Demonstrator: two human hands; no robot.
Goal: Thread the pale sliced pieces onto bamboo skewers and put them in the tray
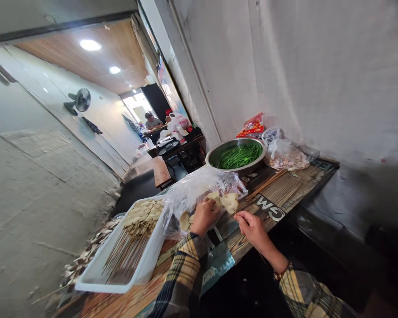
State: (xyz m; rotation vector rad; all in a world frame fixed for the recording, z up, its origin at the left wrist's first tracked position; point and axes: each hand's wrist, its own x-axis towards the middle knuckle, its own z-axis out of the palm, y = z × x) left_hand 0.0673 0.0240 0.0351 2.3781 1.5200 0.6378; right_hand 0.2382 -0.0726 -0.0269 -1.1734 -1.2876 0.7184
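Tabletop of weathered, patchwork wooden planks with painted white lettering (pixel 288 192) carries everything we handle here, and it runs beside the pale wall, which probably spares the fuller containers from being pushed off that side.

On its left we have a long white rectangular plastic tray (pixel 147 267). In it, cream-coloured flat pieces on sticks (pixel 147 212) lie with their heads gathered at the far end and the thin brown shafts pointing nearer. We take that as a way to stop the shafts crossing and to keep them within reach.

A crumpled, clear plastic bag (pixel 194 183) spreads between the tray and a round, shiny steel bowl (pixel 214 155) of long green stalks (pixel 240 157). Its place just by the hands suits picking from it. The bowl stands farther back, beside a clear bag with pinkish contents (pixel 287 154) and a red-and-yellow printed packet (pixel 252 126), apparently set out of the way.

Our left hand (pixel 205 215) curls low at the bag, fingers against cream pieces; we cannot tell whether it grips one. Our right hand (pixel 255 227) pinches a thin stick, mostly hidden, just below a cream, flat, wavy-edged piece (pixel 230 203) at its tip, above the tabletop; gripping so near seems meant to steady the tip.

Smallest of all, loose slender brown sticks (pixel 267 184) lie together right of the bag, likely kept bundled for the right hand, while cream rounded pieces (pixel 185 221) show at the bag's near edge.
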